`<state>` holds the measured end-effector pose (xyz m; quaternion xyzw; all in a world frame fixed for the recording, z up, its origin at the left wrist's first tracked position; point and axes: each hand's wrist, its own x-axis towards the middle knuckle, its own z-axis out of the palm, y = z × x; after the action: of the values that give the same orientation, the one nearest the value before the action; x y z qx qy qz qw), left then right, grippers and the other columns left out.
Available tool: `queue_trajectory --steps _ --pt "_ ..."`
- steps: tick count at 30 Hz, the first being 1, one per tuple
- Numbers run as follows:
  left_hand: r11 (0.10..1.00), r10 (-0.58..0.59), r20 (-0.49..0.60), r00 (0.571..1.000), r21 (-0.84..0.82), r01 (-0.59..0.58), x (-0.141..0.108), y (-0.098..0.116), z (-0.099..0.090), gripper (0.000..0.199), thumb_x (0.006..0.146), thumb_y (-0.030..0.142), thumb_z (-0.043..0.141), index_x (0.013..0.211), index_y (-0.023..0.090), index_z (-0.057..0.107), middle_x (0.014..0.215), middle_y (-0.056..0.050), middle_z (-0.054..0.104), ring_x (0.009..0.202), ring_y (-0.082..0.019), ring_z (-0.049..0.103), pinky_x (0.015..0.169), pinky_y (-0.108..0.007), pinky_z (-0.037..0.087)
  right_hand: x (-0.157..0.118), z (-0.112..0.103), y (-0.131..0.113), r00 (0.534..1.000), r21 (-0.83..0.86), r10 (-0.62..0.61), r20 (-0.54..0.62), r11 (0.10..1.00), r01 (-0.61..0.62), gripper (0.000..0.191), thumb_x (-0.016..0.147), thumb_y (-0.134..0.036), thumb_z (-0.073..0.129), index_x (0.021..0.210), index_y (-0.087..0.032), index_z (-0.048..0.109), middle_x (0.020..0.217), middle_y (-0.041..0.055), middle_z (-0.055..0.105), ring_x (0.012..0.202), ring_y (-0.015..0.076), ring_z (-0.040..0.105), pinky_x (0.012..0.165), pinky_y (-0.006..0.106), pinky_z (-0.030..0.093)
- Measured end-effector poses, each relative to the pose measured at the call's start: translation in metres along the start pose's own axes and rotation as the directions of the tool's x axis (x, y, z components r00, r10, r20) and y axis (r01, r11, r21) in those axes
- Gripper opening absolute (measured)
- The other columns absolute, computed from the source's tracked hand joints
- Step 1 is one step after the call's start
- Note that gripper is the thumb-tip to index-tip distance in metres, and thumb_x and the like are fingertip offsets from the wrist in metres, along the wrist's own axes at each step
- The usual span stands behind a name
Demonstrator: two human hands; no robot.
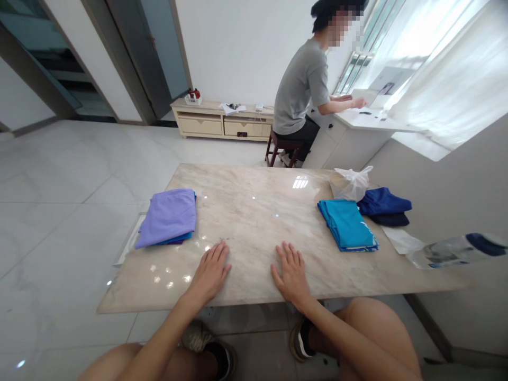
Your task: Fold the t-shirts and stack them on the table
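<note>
My left hand (pixel 211 269) lies flat on the marble table (pixel 246 211), fingers stretched out and holding nothing. Opposite it, my right hand (pixel 291 272) also rests palm down on the stone top with its fingers spread. Left of my left hand is a stack of folded cloths, a lavender cloth (pixel 170 214) on top and blue and dark purple edges showing beneath. To the right of my right hand lies a folded turquoise cloth (pixel 347 225) with a white pattern along one edge. Both hands are apart from the cloths.
Behind the turquoise cloth sit a white plastic bag (pixel 350 183) and dark blue folded cloth (pixel 384 205). A clear bottle (pixel 452 251) with a blue cap stands at the right. A person (pixel 304 84) sits on a stool beyond the table, beside a low cabinet (pixel 200 124).
</note>
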<state>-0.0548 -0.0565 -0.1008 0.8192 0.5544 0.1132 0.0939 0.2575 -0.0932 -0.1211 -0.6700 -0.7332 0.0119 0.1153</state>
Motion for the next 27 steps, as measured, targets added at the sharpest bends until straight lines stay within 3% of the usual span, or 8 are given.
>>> queue_trajectory --steps 4,7,14,21,27 --pt "0.999 -0.046 -0.057 0.997 0.013 0.047 -0.012 0.013 0.015 0.061 0.111 0.036 0.041 0.169 0.021 0.054 0.177 -0.014 0.047 0.168 -0.034 0.04 0.138 -0.061 0.032 0.002 -0.007 -0.006 1.0 0.028 0.029 0.005 0.999 -0.029 0.062 0.108 -0.038 0.048 0.166 -0.017 0.057 0.179 0.0178 0.043 0.169 0.0377 0.035 0.137 0.06 0.025" --pt "0.995 -0.101 -0.111 0.989 0.001 0.101 -0.017 0.023 0.015 0.061 0.111 0.037 0.039 0.168 0.022 0.055 0.177 -0.013 0.047 0.167 -0.034 0.041 0.139 -0.061 0.029 0.004 -0.013 -0.008 0.999 0.057 0.031 0.043 0.998 -0.033 0.062 0.109 -0.038 0.048 0.166 -0.016 0.056 0.179 0.0182 0.042 0.169 0.0375 0.034 0.137 0.059 0.023" --pt "0.993 -0.116 -0.067 0.991 -0.03 0.114 -0.017 0.035 0.003 0.062 0.109 0.036 0.042 0.166 0.015 0.056 0.176 -0.017 0.048 0.168 -0.034 0.04 0.14 -0.058 0.026 0.004 -0.018 -0.008 0.996 0.101 0.053 0.073 0.993 -0.06 0.066 0.11 -0.041 0.046 0.168 -0.01 0.052 0.181 0.0212 0.037 0.169 0.0398 0.029 0.138 0.059 0.016" --pt "0.991 -0.134 -0.092 0.987 -0.02 0.133 -0.017 0.035 0.006 0.06 0.109 0.036 0.041 0.163 0.015 0.058 0.175 -0.017 0.05 0.167 -0.034 0.041 0.14 -0.055 0.024 0.004 -0.012 -0.006 0.998 0.137 0.038 0.048 0.99 -0.044 0.065 0.109 -0.04 0.046 0.167 -0.01 0.053 0.181 0.0215 0.037 0.169 0.0385 0.03 0.138 0.058 0.015" --pt "0.993 -0.118 -0.141 0.983 -0.014 0.117 -0.016 0.031 0.011 0.056 0.107 0.029 0.043 0.158 0.015 0.063 0.171 -0.016 0.055 0.164 -0.033 0.047 0.138 -0.057 0.031 0.005 -0.004 -0.004 0.999 0.106 0.038 0.007 0.994 -0.039 0.064 0.109 -0.04 0.048 0.165 -0.011 0.056 0.179 0.0206 0.041 0.168 0.039 0.034 0.137 0.058 0.017"
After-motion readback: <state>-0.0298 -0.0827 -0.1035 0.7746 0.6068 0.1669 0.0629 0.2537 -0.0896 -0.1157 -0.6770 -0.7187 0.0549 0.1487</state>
